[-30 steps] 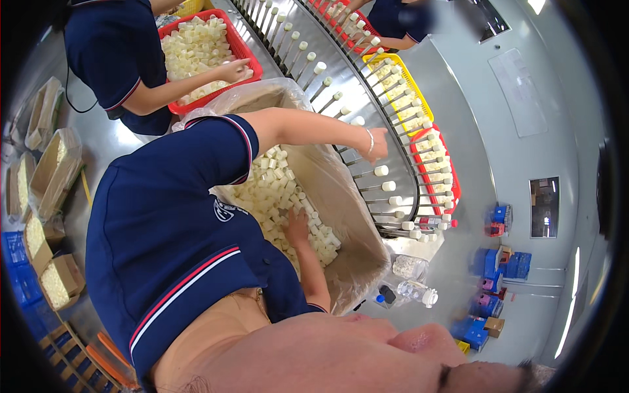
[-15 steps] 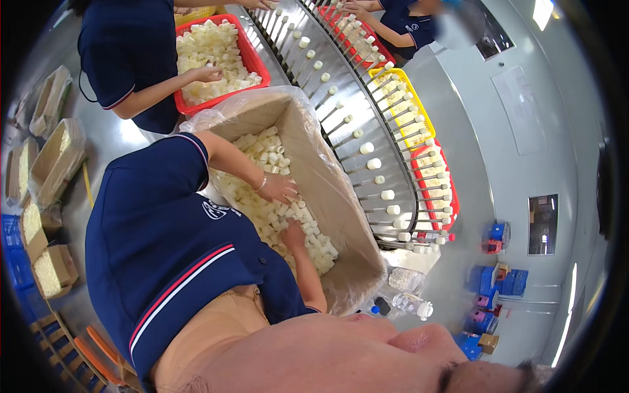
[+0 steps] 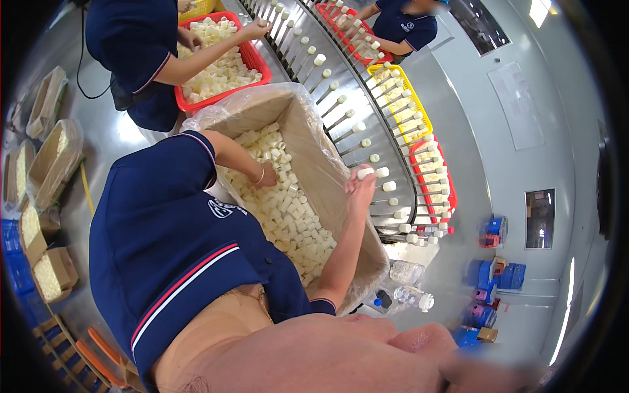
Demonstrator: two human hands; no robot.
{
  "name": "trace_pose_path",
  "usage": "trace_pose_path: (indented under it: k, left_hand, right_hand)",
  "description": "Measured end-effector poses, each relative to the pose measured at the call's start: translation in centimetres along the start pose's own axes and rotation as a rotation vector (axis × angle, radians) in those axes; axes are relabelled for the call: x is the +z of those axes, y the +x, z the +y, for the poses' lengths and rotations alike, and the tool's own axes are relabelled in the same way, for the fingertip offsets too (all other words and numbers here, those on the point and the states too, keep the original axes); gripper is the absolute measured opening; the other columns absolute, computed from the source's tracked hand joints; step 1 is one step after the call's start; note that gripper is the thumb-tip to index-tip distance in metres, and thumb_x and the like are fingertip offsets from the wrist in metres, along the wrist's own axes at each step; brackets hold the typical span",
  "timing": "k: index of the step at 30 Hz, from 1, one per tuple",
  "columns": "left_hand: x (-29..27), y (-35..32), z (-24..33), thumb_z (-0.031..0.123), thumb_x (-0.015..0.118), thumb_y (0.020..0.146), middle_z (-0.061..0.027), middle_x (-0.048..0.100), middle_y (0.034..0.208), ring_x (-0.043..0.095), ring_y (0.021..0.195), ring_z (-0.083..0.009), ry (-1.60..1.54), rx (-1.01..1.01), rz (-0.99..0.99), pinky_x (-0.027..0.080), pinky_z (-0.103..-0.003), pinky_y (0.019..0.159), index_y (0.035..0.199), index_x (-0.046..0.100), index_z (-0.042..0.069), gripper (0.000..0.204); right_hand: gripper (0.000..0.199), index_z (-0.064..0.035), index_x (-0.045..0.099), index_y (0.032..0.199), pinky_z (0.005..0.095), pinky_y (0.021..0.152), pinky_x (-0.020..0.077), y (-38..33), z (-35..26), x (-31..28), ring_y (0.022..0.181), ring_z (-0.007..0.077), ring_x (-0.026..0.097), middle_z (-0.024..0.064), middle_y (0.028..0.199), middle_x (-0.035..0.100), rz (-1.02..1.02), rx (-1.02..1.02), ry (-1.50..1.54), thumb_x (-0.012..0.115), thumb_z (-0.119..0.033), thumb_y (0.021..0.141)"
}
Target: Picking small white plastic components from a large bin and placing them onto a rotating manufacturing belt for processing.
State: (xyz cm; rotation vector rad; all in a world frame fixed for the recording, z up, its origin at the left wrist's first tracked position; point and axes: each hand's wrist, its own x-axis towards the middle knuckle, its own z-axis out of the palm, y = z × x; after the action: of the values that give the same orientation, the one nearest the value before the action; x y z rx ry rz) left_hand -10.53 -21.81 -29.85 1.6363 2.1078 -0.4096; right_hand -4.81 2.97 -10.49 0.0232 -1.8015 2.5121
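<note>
White cap is up out of the box, pinched at the tips of the right hand. Those fingers are closed on it, right at the inner edge of the peg conveyor. The left hand is down in the heap of caps, fingers curled into the pile; whether they have one gripped I cannot tell.

The work looks like seating caps on the upright pegs, and the nearest capped peg sits just beside the raised cap. To do it well, I'd say keep the cap square to the peg and hold it by the sides so the open end stays free. It should go straight on rather than at a slant.

Now the edges. The cardboard box has a tall lined wall between the heap and the conveyor, so the right forearm has to clear that rim each time. The pegs stand close together, so a wide swing could knock a neighbour.

There's open room over the middle of the box. Beyond it things get crowded, with a co-worker's hand at the red crate and a clear bottle on the floor by the box corner.
</note>
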Motion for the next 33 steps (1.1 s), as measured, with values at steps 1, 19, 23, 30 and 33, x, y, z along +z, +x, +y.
trace_pose_path:
  k: [1, 19, 23, 30, 33]
  left_hand:
    - [-0.5, -0.2, -0.3, 0.031, 0.067, 0.070, -0.0075, 0.054, 0.111, 0.057, 0.097, -0.0249, 0.011, -0.012, 0.000, 0.046, -0.044, 0.072, 0.098, 0.060, 0.015, 0.032]
    - [-17.7, -5.3, -0.4, 0.043, 0.045, 0.093, 0.0018, 0.056, 0.067, 0.053, 0.060, -0.0030, -1.596, 0.181, 0.355, 0.043, -0.020, 0.053, 0.097, 0.061, 0.008, 0.039]
    - [-20.4, -5.3, -2.0, 0.050, 0.035, 0.094, 0.0033, 0.055, 0.064, 0.051, 0.056, -0.0023, -1.836, 0.137, 0.392, 0.040, -0.018, 0.049, 0.099, 0.062, 0.010, 0.048]
    - [-22.6, -4.6, -2.5, 0.050, 0.035, 0.094, 0.0046, 0.056, 0.070, 0.055, 0.059, -0.0003, -2.123, 0.166, 0.493, 0.044, -0.016, 0.049, 0.102, 0.060, 0.009, 0.049]
    - [-22.1, -4.6, -2.5, 0.050, 0.042, 0.092, 0.0051, 0.058, 0.073, 0.056, 0.061, 0.0000, -2.049, 0.134, 0.509, 0.045, -0.016, 0.050, 0.100, 0.061, 0.010, 0.045]
  right_hand:
    - [0.032, -0.0050, 0.042, 0.109, 0.0190, 0.046, 0.0352, 0.8, 0.0, -0.2, 0.055, 0.0079, 0.045, 0.0058, 0.078, 0.052, 0.050, -0.079, 0.039, 0.040, -0.034, 0.096]
    - [0.037, -0.0010, 0.042, 0.107, 0.0317, 0.041, 0.0480, 4.9, -0.8, -6.7, 0.049, 0.0259, 0.058, 0.0162, 0.091, 0.061, 0.604, 0.042, -0.902, 0.035, -0.035, 0.096]
    - [0.039, 0.0002, 0.041, 0.109, 0.0384, 0.046, 0.0492, 2.8, -1.2, -7.6, 0.047, 0.0317, 0.058, 0.0224, 0.095, 0.059, 0.652, 0.075, -0.992, 0.031, -0.036, 0.096]
    - [0.054, 0.0059, 0.036, 0.120, 0.0345, 0.044, 0.0494, -0.7, -2.5, -7.6, 0.044, 0.0315, 0.058, 0.0250, 0.099, 0.057, 0.764, 0.194, -0.942, 0.025, -0.042, 0.096]
    - [0.054, 0.0034, 0.041, 0.120, 0.0365, 0.058, 0.0498, -2.6, -4.0, -5.6, 0.068, 0.0313, 0.063, 0.0212, 0.095, 0.059, 0.857, 0.228, -1.300, 0.027, -0.043, 0.095]
